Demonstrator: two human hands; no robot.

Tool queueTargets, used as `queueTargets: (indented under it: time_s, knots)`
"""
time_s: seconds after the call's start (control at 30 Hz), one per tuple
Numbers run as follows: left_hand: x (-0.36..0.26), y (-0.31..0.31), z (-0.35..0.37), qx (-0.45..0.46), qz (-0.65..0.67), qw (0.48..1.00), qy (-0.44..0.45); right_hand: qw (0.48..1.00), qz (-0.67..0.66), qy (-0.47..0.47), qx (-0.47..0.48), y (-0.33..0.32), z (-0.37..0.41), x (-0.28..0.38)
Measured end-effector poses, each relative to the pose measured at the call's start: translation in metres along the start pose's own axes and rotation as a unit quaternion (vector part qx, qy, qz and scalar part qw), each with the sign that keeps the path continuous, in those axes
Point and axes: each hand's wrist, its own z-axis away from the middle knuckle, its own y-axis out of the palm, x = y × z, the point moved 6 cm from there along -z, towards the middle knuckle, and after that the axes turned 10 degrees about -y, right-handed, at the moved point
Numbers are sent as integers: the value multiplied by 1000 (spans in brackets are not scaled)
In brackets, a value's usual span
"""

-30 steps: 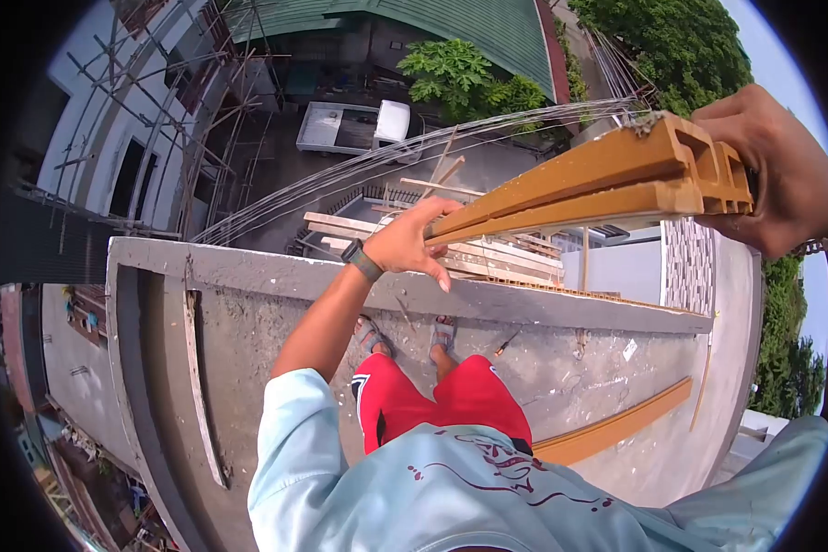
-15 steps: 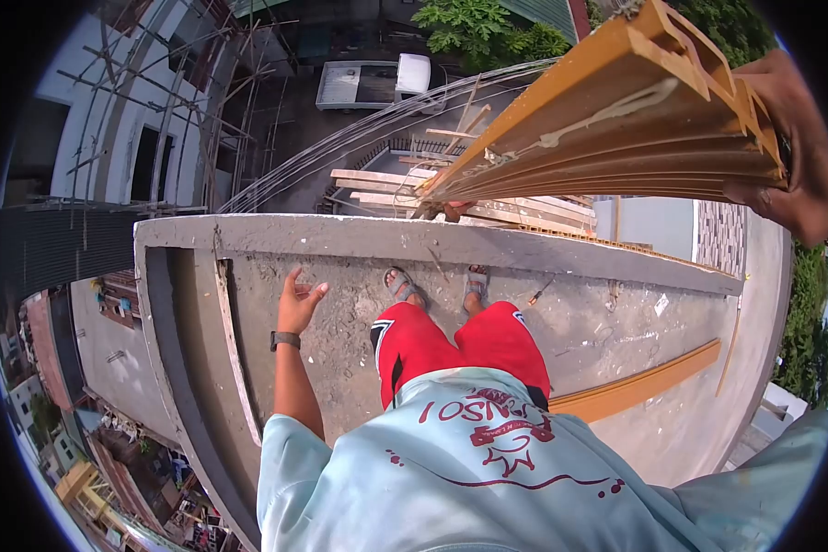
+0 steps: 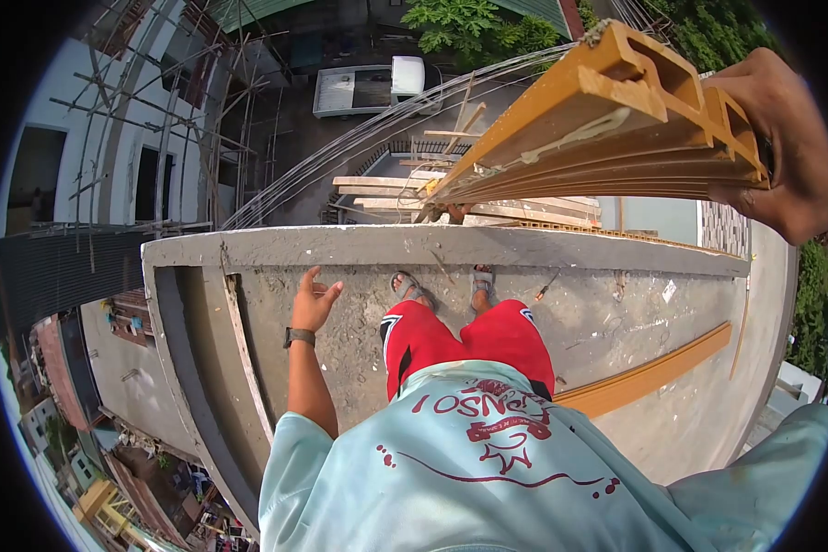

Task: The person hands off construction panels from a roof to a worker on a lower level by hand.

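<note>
My right hand (image 3: 787, 138) is wrapped round the near edge of a long orange-brown ribbed panel (image 3: 607, 138) at the upper right. Pale smears mark the panel's face, and it slants down beyond the parapet (image 3: 432, 247). At its far end, a person's hand (image 3: 455, 213) touches it from below, partly hidden. My left hand (image 3: 316, 299), with a dark watch on the wrist, hangs over the concrete floor near the parapet, its fingers apart and holding nothing.
Another orange-brown panel (image 3: 653, 371) lies on the floor to my right. A narrow wooden strip (image 3: 247, 354) lies at the left. Beyond the parapet are wooden planks (image 3: 377, 204), cables, bamboo scaffolding (image 3: 161, 106) and a white truck (image 3: 368, 89) far below.
The panel's near end and my right hand have shifted slightly left. My left hand has moved a little right and its fingers are closer together.
</note>
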Motion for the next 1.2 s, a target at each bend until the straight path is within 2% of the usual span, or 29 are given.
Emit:
queueTargets:
  time_s: [0.2, 0.5, 1.0, 1.2]
  knots:
    - [-11, 5, 3, 1, -39, 999, 11, 1000, 26, -1, -6, -4, 3, -2]
    - [-28, 17, 2, 40, -23, 999, 11, 998, 60, -1, -16, -9, 7, 0]
    - [-33, 1, 6, 29, -16, 999, 20, 990, 136, -10, -24, -25, -10, 26]
    - [-12, -25, 8, 20, -6, 1000, 9, 988, 150, -40, -25, -24, -39, 23]
